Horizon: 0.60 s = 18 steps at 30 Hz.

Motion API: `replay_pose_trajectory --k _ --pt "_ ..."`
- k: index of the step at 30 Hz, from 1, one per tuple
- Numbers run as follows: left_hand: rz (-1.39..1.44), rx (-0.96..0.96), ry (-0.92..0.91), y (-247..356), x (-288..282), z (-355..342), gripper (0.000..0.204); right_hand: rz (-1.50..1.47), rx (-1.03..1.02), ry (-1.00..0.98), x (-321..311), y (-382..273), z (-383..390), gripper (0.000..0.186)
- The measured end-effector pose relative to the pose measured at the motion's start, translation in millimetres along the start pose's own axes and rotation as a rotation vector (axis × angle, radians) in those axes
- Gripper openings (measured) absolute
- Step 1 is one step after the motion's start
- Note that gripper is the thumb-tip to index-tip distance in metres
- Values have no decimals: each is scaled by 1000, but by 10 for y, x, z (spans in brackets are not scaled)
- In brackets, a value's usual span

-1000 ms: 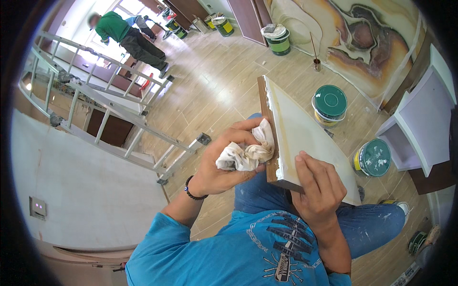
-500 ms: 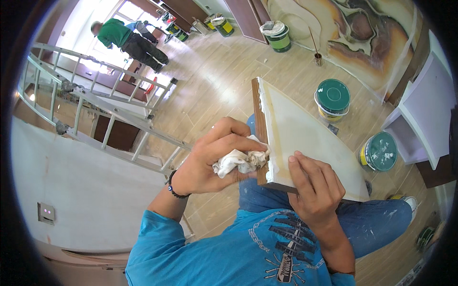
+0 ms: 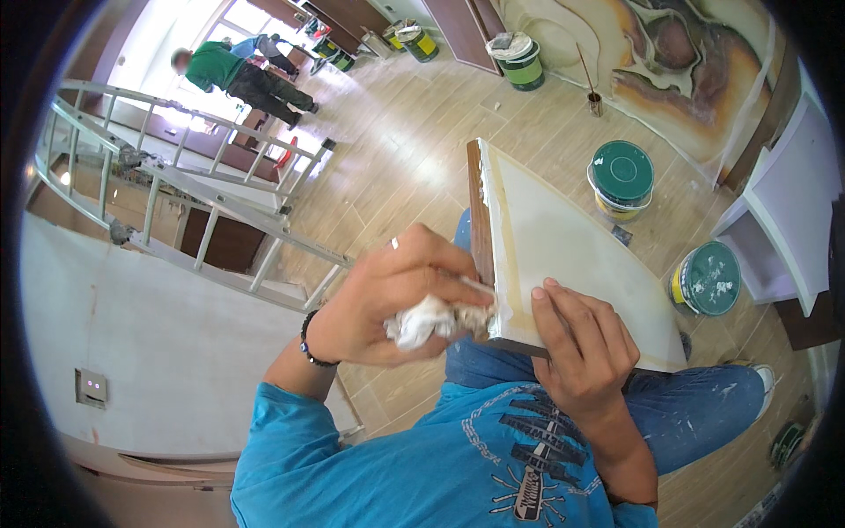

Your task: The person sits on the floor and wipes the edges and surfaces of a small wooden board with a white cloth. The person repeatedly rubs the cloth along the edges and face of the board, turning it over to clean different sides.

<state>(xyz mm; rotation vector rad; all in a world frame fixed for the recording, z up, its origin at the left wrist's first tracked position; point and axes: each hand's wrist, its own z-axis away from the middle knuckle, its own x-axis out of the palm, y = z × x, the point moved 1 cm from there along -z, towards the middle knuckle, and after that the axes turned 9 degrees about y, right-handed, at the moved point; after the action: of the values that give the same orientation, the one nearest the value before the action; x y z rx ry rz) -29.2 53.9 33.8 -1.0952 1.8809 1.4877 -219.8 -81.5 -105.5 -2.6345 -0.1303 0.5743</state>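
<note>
A flat panel [image 3: 563, 255] rests across my lap, with a pale face and a brown wooden edge [image 3: 481, 207] on its left side. White smears run along the line where that edge meets the face. My left hand [image 3: 400, 282] pinches a crumpled white rag [image 3: 422, 324], blurred by motion, against the near end of the wooden edge. Bent over the panel's near side is my right hand [image 3: 588, 352], its fingers lying on the pale face and its thumb hidden underneath.
An aluminium ladder [image 3: 207, 233] leans at left beside a white wall [image 3: 176, 299]. Two green-lidded buckets, one farther [image 3: 621, 173] and one nearer [image 3: 709, 277], stand right of the panel. Past them is a white angled piece [image 3: 779, 211]. A person in green [image 3: 216, 66] bends far off.
My left hand and the rag have slid slightly toward me along the wooden edge. The right hand keeps its place on the panel.
</note>
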Motion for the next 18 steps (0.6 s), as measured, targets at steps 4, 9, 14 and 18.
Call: replay_pose_trajectory --k 4,9,14,18 --pt "-111 -29 47 -64 15 -32 38 6 -9 2 1 -8 9 34" --pt "-9 133 -39 70 -19 -71 39 -12 4 -13 -23 -19 10 33" --pt "-140 101 0 -53 -6 -118 32 16 -3 -6 -35 -6 -1 34" --pt "-53 144 -74 59 -16 -70 38 -13 8 -18 -43 -8 10 38"
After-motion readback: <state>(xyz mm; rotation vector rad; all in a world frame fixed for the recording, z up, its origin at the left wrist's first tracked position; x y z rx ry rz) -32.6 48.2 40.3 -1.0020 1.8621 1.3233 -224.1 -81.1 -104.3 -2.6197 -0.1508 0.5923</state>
